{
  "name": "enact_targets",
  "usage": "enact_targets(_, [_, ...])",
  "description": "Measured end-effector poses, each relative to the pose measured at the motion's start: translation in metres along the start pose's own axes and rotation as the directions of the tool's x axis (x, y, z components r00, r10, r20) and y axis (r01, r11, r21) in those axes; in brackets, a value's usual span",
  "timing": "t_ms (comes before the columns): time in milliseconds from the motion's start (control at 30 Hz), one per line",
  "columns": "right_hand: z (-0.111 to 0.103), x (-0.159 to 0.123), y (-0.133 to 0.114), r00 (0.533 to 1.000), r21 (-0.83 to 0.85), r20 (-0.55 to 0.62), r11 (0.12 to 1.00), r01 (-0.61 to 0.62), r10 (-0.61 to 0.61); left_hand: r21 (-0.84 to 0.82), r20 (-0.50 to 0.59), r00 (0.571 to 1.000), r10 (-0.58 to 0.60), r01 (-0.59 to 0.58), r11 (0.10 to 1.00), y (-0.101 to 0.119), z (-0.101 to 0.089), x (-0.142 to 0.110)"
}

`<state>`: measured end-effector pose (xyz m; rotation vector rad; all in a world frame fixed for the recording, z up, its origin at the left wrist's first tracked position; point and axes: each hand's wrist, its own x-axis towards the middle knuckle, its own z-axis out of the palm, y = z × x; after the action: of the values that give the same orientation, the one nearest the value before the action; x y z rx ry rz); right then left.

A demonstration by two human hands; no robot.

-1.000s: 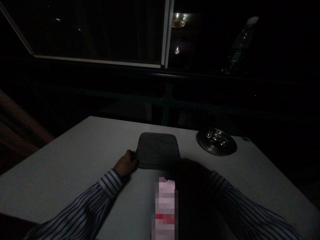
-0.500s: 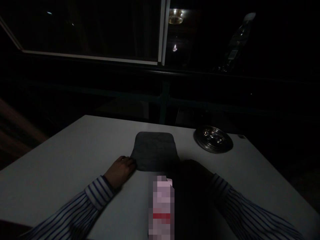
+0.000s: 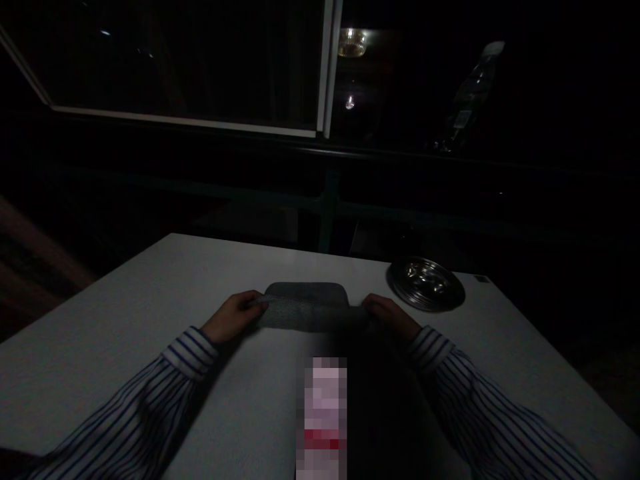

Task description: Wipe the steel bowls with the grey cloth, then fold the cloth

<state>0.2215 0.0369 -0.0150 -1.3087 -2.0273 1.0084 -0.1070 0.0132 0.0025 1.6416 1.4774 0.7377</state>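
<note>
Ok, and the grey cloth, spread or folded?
Partly folded: the near edge of the cloth is lifted between the left hand and right hand, doubling over the part that lies flat on the table.

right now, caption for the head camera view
Left hand and right hand lift the near edge of a grey cloth on a white table.

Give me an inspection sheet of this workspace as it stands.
Surface: white table, dimly lit, deep shadow at near right.
Things in hand: gray cloth, near part lifted or folded; which is unclear.
Clutter: shiny metal dishware at far right; pixelated pink-and-red patch in front, unidentifiable.
Grippers: bare left hand and right hand pinch the cloth's opposite sides.
Cables: nothing seen.
Surroundings: dark; window frame, clear bottle beyond.
</note>
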Motion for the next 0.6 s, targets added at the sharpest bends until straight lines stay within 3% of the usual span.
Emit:
enact_targets(100, [0.003,0.031,-0.004,0.993,-0.008,-0.070,0.995,-0.099,0.099,-0.054,-0.112,0.991,-0.067,0.061,0.997,-0.004,0.001,0.020])
enact_targets(300, [0.007,0.082,0.000,0.961,-0.111,-0.061,0.955,-0.275,0.269,-0.080,-0.231,0.959,-0.164,0.149,0.986,-0.015,0.005,0.051])
enact_targets(467, [0.007,0.102,0.007,0.959,-0.282,-0.081,0.917,-0.282,0.270,0.067,-0.246,0.952,-0.180,0.202,0.977,-0.020,0.010,0.061])
enact_targets(600, [0.007,0.099,0.009,0.959,-0.408,-0.106,0.868,-0.284,0.264,0.276,-0.307,0.943,-0.129,0.218,0.936,-0.021,0.008,0.049])
